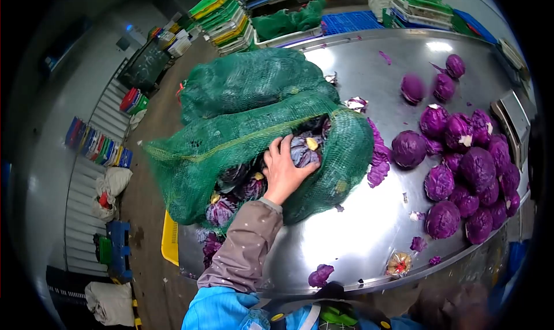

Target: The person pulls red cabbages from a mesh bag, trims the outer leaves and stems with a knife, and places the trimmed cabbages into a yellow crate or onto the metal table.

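Observation:
My left hand (283,171) reaches through the opening of a green mesh sack (231,151). Its fingers and thumb curve round a red cabbage (305,152) with a pale cut stem. Lower in the same opening sit more red cabbages, one with its stem end (214,198) showing. A second filled mesh sack (248,81) lies behind, against the first. Near the bottom right is a brownish smear (453,307), perhaps my right arm. The fingers of my right hand cannot be made out there.
Several purple cabbages (478,169) are heaped on the right of the steel table (352,232). Loose leaves (321,276) and a small wrapped item (399,264) lie near its front edge. Stacked crates (222,18) stand behind; a yellow crate (170,237) is at the left edge.

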A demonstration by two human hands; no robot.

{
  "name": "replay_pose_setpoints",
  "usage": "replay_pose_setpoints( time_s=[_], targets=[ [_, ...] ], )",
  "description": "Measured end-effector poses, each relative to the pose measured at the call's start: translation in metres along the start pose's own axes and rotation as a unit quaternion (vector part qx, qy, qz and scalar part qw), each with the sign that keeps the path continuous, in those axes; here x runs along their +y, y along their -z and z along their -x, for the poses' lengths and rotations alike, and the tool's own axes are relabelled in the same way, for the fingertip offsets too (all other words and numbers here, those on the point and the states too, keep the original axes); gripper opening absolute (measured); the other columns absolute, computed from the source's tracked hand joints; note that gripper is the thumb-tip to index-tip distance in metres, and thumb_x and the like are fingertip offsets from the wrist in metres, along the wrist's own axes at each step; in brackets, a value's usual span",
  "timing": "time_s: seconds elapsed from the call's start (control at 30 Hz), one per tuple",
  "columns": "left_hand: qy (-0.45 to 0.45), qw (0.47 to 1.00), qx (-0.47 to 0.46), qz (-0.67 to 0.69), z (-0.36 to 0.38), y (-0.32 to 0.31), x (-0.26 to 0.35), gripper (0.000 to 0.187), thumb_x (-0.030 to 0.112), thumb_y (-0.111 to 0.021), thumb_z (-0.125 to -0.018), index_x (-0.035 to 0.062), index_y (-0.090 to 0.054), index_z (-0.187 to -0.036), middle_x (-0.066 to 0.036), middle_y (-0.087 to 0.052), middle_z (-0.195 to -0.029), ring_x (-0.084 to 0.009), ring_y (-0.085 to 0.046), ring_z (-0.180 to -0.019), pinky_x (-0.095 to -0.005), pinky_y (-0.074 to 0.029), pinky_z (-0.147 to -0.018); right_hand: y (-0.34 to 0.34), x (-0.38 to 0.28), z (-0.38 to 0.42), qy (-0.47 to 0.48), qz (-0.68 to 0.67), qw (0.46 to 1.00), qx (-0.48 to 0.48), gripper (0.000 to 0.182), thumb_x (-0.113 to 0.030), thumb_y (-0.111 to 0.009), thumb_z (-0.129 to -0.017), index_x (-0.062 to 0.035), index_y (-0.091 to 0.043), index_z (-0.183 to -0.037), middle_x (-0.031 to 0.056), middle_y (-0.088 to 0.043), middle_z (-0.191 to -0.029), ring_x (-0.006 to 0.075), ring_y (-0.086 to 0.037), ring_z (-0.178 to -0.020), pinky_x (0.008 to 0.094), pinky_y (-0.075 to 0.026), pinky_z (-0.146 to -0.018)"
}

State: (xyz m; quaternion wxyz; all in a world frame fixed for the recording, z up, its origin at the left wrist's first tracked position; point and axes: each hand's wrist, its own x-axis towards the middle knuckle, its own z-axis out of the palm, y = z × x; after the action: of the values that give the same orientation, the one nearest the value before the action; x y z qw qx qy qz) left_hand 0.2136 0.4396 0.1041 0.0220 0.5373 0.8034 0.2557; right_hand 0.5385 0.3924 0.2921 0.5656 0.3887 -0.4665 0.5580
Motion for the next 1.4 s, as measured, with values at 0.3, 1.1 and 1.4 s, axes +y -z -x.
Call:
replay_pose_setpoints(
  time_s=[0.3, 1.1, 1.4],
  targets=[
    [-0.089, 0.984, -0.034, 0.148, -0.001, 0.002, -0.035, 0.091, 0.027, -0.082, -0.055, 0.0135, -0.038, -0.133, -0.018, -0.034, -0.129, -0.0389, -0.039, -0.118, -0.0463, -0.035, -0.1, -0.014, 0.011, 0.008, -0.062, 0.003, 0.998, -0.013, 0.008, -0.01, -0.054, -0.087, -0.0018, -0.055, -0.089, 0.0044, -0.062, -0.069, 0.0139, -0.057, -0.059, 0.0296, -0.049, -0.06],
    [0.359, 0.516, -0.179, 0.757, 0.262, 0.038, -0.159, 0.069, 0.009, -0.065, -0.082, 0.0104, -0.028, -0.14, -0.009, -0.05, -0.122, -0.0191, -0.053, -0.108, -0.0353, -0.049, -0.087, -0.052, 0.14, 0.178, -0.694, 0.318, 0.584, 0.276, 0.019, -0.001, -0.05, -0.087, -0.0021, -0.045, -0.106, 0.0025, -0.048, -0.077, 0.0075, -0.048, -0.051, 0.0206, -0.04, -0.044],
    [0.29, 0.887, -0.029, 0.359, 0.274, 0.128, -0.271, 0.084, 0.025, -0.083, -0.059, 0.0074, -0.041, -0.128, -0.016, -0.042, -0.12, -0.0271, -0.043, -0.115, -0.0374, -0.035, -0.1, -0.096, 0.213, 0.224, -0.767, 0.267, 0.582, -0.046, 0.037, -0.01, -0.049, -0.091, -0.0093, -0.043, -0.128, 0.0057, -0.052, -0.063, 0.0166, -0.058, -0.058, 0.0329, -0.045, -0.052]
  ],
)
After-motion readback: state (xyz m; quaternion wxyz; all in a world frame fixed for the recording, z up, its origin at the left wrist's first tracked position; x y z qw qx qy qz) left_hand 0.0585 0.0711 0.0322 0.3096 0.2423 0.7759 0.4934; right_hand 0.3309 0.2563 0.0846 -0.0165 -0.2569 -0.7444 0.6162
